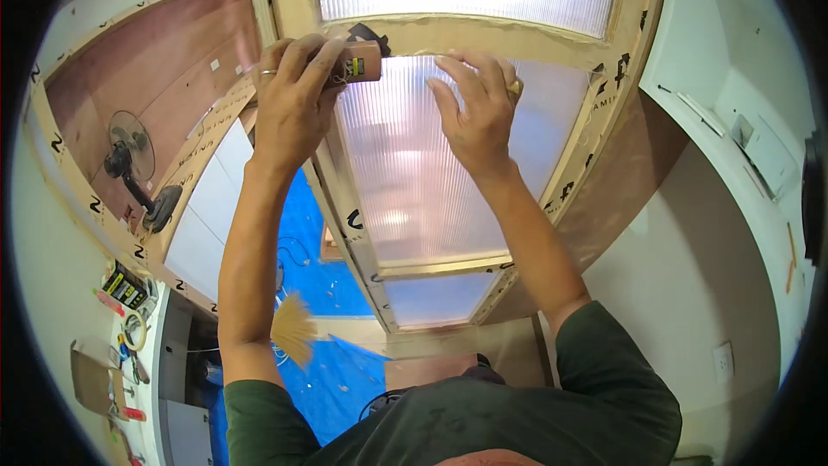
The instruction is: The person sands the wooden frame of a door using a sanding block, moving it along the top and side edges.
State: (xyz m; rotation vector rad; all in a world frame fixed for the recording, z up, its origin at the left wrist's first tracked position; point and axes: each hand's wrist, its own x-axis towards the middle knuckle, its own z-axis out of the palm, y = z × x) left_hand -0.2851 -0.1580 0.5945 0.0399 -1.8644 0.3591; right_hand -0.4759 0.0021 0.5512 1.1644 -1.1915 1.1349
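Observation:
My left hand (296,91) is raised to the upper left of a framed panel, its fingers wrapped round a small brown block-like container (362,62) with a dark and yellow-green label. Thin pale strands show by its underside. A black piece (369,37) sticks out just above it; what it belongs to is unclear. My right hand (479,108) is up in front of the ribbed translucent pane (414,181), fingers bent and thumb apart, with a ring on one finger. I see nothing held in it. The pane sits in a wooden frame (483,34) partly covered with masking tape.
Blue sheeting (332,293) covers the floor, with a straw broom head (294,328) near my left arm. A fan (134,164) stands at left. Tape and tools crowd the counter (153,362) at lower left. A white shelf (724,147) lines the right wall.

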